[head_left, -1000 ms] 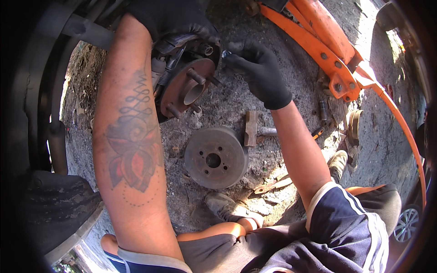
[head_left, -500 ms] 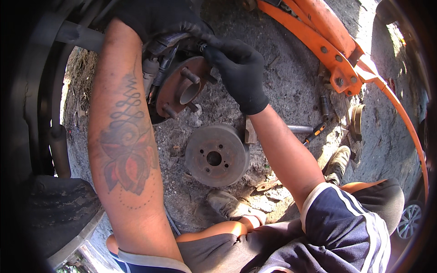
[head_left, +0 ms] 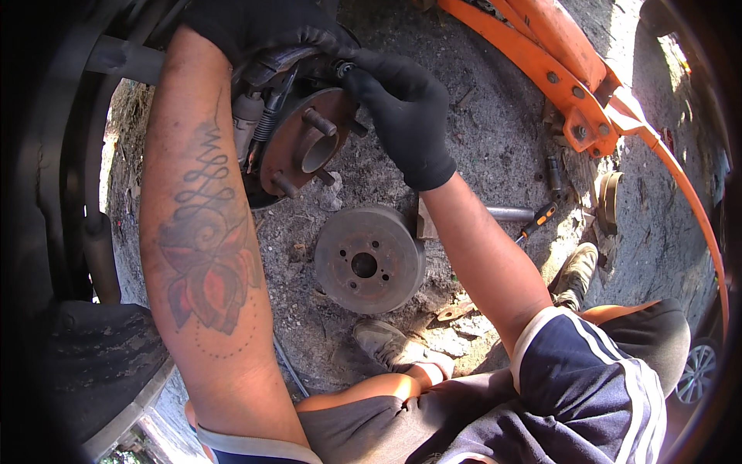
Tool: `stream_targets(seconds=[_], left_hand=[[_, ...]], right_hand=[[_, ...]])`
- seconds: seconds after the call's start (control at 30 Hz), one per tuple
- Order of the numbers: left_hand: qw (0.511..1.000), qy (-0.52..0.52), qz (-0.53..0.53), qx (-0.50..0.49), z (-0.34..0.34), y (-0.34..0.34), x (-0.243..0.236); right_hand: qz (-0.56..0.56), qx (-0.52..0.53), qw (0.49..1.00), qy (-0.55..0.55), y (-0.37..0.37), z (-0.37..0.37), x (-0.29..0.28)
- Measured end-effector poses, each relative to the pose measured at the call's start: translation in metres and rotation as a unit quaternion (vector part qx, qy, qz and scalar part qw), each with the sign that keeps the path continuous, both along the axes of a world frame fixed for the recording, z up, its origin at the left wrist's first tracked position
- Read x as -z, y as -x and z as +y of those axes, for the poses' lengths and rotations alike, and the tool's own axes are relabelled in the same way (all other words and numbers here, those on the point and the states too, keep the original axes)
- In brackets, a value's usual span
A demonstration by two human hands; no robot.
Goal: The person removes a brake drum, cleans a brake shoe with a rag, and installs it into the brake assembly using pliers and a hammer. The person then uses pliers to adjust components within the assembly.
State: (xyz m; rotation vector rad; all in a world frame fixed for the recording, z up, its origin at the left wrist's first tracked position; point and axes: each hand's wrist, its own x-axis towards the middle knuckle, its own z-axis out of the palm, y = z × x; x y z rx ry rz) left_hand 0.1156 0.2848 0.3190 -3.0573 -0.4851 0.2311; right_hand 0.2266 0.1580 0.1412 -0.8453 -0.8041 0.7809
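Both my hands wear black gloves and work at the far side of a rusty wheel hub (head_left: pixel 282 158) with protruding studs. My left hand (head_left: pixel 270 32) curls over the dark brake parts (head_left: pixel 274 66) behind the hub; what its fingers grip is hidden. At the fingertips of my right hand (head_left: pixel 406 104), a small round metal piece (head_left: pixel 345 69) is pinched between thumb and forefinger, close to my left fingertips. Beside the hub runs a coil spring (head_left: pixel 268 124). On the ground below it, a grey brake drum (head_left: pixel 340 286) lies with its holed face up.
An orange jack (head_left: pixel 564 85) stands at the far right, its long handle curving nearer. Past my right forearm lie a hammer (head_left: pixel 506 215), partly covered, an orange-and-black screwdriver (head_left: pixel 539 222), a dark socket (head_left: pixel 553 176) and a curved brake shoe (head_left: pixel 609 203). Dark car bodywork fills the left side.
My left forearm has shifted slightly left. The small round metal piece shows more clearly at my right fingertips, which stay by the hub.
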Motion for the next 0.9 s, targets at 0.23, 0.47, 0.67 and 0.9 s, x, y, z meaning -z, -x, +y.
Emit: stream_targets(seconds=[0.23, 0.47, 0.67, 0.9], left_hand=[[1.000, 0.014, -0.001, -0.008, -0.003, -0.002, -0.001], [1.000, 0.025, -0.004, -0.017, -0.006, -0.003, 0.000], [0.999, 0.028, -0.006, -0.024, -0.007, -0.005, -0.002], [0.998, 0.043, -0.003, -0.044, -0.013, -0.006, -0.003]], right_hand=[[-0.060, -0.015, 0.998, 0.010, -0.005, 0.003, 0.005], [-0.094, -0.017, 0.995, 0.003, -0.008, 0.001, 0.004], [-0.073, -0.035, 0.997, 0.019, -0.009, 0.000, 0.000], [0.009, -0.013, 0.999, 0.035, 0.000, 0.001, -0.002]])
